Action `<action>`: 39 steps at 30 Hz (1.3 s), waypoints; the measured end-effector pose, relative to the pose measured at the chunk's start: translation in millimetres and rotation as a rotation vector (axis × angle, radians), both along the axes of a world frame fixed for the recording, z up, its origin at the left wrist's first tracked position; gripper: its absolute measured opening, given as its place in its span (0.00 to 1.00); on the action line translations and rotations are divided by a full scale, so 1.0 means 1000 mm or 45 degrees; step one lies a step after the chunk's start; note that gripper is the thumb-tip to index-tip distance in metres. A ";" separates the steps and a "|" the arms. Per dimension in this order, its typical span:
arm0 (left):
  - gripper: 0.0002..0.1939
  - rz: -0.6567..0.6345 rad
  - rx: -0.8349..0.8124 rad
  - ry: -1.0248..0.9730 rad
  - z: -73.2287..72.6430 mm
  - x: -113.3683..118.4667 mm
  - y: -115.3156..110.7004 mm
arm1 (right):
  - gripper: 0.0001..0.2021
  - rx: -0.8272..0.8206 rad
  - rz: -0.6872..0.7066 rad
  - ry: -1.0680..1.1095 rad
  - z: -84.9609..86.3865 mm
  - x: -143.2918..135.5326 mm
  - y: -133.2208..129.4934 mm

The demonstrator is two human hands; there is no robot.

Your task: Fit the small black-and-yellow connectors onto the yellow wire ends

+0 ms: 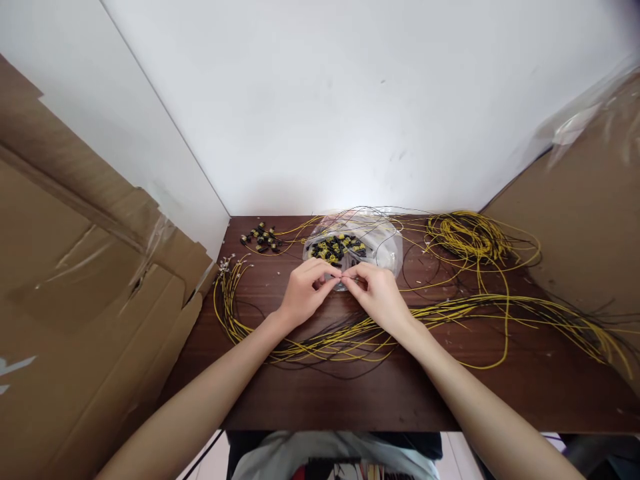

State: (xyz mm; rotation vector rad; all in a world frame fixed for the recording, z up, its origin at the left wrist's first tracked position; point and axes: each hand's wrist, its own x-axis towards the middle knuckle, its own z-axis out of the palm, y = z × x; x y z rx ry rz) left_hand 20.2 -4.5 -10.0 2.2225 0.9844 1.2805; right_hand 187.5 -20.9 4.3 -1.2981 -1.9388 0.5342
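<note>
My left hand (306, 288) and my right hand (379, 293) meet fingertip to fingertip over the middle of the table. Both are closed in a pinch on something small and dark, too fine to make out. Just beyond the fingers lies a clear plastic bag (389, 243) with many small black-and-yellow connectors (336, 248) on it or in it. Beneath my wrists runs a long bundle of yellow and black wires (320, 348), its left end curling up to small whitish tips (225, 264).
A smaller group of black-and-yellow connectors (261, 237) sits at the back left of the brown table (340, 403). Back right is a loose coil of yellow wire (465, 237). Cardboard stands on the left (75, 280) and right (590, 200); a white wall (340, 120) closes the back.
</note>
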 end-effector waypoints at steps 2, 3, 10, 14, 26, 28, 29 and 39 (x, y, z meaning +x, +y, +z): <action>0.04 -0.004 0.007 0.010 0.000 0.000 0.000 | 0.07 -0.001 -0.004 -0.024 0.000 0.000 0.000; 0.04 -0.010 0.014 0.015 0.000 0.000 0.000 | 0.07 -0.009 -0.008 -0.029 0.000 0.000 -0.001; 0.04 -0.044 0.055 0.042 -0.002 -0.001 0.000 | 0.06 -0.123 -0.013 0.052 0.001 0.001 -0.001; 0.04 -0.037 0.073 0.035 -0.003 -0.001 0.000 | 0.06 -0.125 -0.018 0.072 0.001 0.001 0.000; 0.04 0.043 -0.016 -0.001 0.001 -0.002 0.000 | 0.06 -0.162 -0.068 0.124 -0.001 0.002 0.001; 0.05 0.077 -0.051 -0.014 0.001 -0.001 -0.001 | 0.06 -0.148 -0.056 0.128 0.000 0.001 0.000; 0.05 0.083 -0.068 -0.023 0.001 -0.001 -0.001 | 0.06 -0.137 -0.049 0.130 0.001 0.001 0.000; 0.05 0.084 -0.147 -0.085 0.001 0.000 0.000 | 0.07 -0.093 -0.046 0.099 0.002 0.001 0.000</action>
